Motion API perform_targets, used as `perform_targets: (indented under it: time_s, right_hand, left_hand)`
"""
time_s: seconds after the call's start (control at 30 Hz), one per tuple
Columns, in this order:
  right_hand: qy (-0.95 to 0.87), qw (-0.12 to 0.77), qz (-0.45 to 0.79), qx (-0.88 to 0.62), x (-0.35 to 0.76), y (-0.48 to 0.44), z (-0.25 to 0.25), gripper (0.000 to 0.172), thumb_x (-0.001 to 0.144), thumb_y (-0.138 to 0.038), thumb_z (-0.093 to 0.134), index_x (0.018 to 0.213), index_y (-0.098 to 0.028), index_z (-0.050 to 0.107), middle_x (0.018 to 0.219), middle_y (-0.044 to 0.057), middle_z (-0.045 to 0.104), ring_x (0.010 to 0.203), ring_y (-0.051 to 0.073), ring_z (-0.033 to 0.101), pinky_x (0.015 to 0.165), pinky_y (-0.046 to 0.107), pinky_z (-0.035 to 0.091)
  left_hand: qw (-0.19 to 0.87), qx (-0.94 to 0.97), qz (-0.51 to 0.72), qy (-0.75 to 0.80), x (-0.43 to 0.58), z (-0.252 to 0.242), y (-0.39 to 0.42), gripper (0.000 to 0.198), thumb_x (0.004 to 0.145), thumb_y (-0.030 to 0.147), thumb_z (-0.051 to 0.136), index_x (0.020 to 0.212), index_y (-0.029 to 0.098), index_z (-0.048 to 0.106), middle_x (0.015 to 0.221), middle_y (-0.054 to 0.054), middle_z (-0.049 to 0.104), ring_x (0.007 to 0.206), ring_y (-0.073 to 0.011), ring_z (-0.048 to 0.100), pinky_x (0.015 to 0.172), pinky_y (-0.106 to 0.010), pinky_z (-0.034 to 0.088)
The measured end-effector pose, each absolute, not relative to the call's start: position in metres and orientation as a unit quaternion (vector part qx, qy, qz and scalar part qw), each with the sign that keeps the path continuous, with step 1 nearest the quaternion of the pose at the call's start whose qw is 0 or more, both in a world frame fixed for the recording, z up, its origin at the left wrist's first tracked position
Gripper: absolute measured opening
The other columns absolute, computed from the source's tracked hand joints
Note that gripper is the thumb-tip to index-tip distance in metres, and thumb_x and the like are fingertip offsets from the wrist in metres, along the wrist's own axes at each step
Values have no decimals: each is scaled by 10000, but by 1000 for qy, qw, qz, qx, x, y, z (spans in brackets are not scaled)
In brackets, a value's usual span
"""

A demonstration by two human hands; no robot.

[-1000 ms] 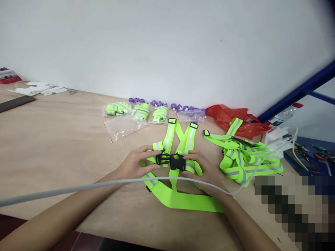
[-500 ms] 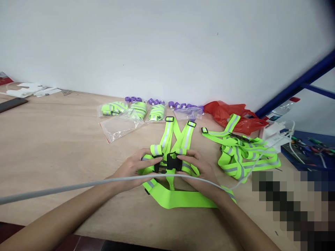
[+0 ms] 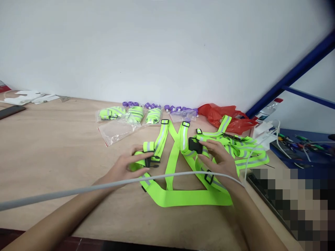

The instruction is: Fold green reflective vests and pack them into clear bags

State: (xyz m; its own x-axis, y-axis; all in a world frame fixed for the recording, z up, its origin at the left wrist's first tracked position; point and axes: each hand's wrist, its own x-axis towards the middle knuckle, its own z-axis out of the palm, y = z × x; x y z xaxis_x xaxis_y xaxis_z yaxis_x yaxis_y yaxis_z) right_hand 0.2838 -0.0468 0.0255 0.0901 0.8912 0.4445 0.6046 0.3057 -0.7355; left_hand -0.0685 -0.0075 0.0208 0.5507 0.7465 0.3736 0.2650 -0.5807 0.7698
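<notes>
A neon green harness (image 3: pixel 183 198) with grey reflective stripes lies spread on the wooden table. My left hand (image 3: pixel 128 164) grips the black pronged buckle half (image 3: pixel 148 161) at the harness's left side, between thumb and fingers. On the other side, my right hand (image 3: pixel 218 158) holds the black socket buckle half (image 3: pixel 195 145) by its right edge. The two halves are apart, with the shoulder straps between them. A black slider (image 3: pixel 209 177) sits on the strap below my right hand.
Behind are bagged green straps (image 3: pixel 135 114), purple caps (image 3: pixel 172 108) and a red plastic bag (image 3: pixel 225 116). More green straps (image 3: pixel 246 150) are heaped at the right. A grey cable (image 3: pixel 104 184) crosses the view in front of my forearms, near a white box (image 3: pixel 263 134).
The buckle halves have moved from close together to well apart. My right hand has gone right and slightly up with the socket half; my left hand has shifted a little left.
</notes>
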Motion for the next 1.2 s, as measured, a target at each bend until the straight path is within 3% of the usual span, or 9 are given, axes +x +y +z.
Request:
perform_targets:
  time_s: [0.2,0.3,0.47,0.57,0.67,0.83,0.93,1.07,1.2]
  right_hand:
    - [-689,398,229,-562,303,-77,21,391,852,-442,731,1214,-298,702,1262,77,678,1213,284,625,1053,465,501]
    - [-687,388,239,-566,301,-87,16,383,826,-442,754,1183,-306,723,1254,75,678,1215,289,628,1049,465,507]
    - [-530,555,340,-543,293,-85,3,451,820,-559,721,1178,-286,702,1253,87,705,1168,316,671,971,494,562]
    - [-421,632,422,-495,280,-80,1,521,911,-614,538,1325,-308,613,1346,84,677,1158,334,688,907,543,593]
    - [-387,658,453,-461,268,-78,6,576,939,-589,461,1440,-313,527,1449,68,609,1239,334,647,966,559,569]
    - [-366,684,439,-454,267,-78,12,568,953,-557,446,1461,-312,519,1461,53,600,1269,317,629,1047,549,522]
    - [-362,683,442,-456,271,-76,12,547,948,-560,452,1431,-320,542,1367,55,671,1209,313,669,1019,544,541]
    - [-372,632,485,-477,270,-73,11,556,936,-636,447,1316,-268,617,1075,85,777,974,328,754,891,546,599]
    - [-371,627,488,-482,264,-68,9,531,911,-656,520,1222,-243,641,844,61,751,707,275,732,622,417,613]
  left_hand:
    - [489,602,452,441,-102,15,-9,476,804,449,803,1236,266,729,1404,-76,642,1333,-338,550,1050,-386,516]
    - [598,449,500,437,-108,17,-18,507,818,501,768,1250,248,690,1366,-76,665,1218,-326,631,889,-360,597]
    - [652,296,560,417,-108,29,-30,370,898,598,620,1073,282,701,995,-4,767,859,-255,713,709,-367,625]
    - [641,282,594,397,-105,32,-35,331,901,611,595,978,304,693,880,15,754,849,-269,702,700,-399,626]
    - [650,232,622,369,-100,34,-38,303,916,583,591,911,293,678,812,23,725,814,-251,687,698,-397,623]
    - [668,181,658,297,-92,41,-41,235,891,468,671,975,249,663,818,1,670,666,-145,609,481,-218,514]
    - [662,212,667,268,-90,43,-40,224,835,414,742,950,250,641,820,8,642,604,-116,541,376,-164,373]
    - [637,287,656,286,-83,36,-34,272,817,449,749,909,226,623,768,8,597,575,-106,516,387,-163,350]
    - [580,451,617,282,-68,27,-28,376,831,527,730,1041,229,641,849,5,612,512,-74,485,370,-168,292]
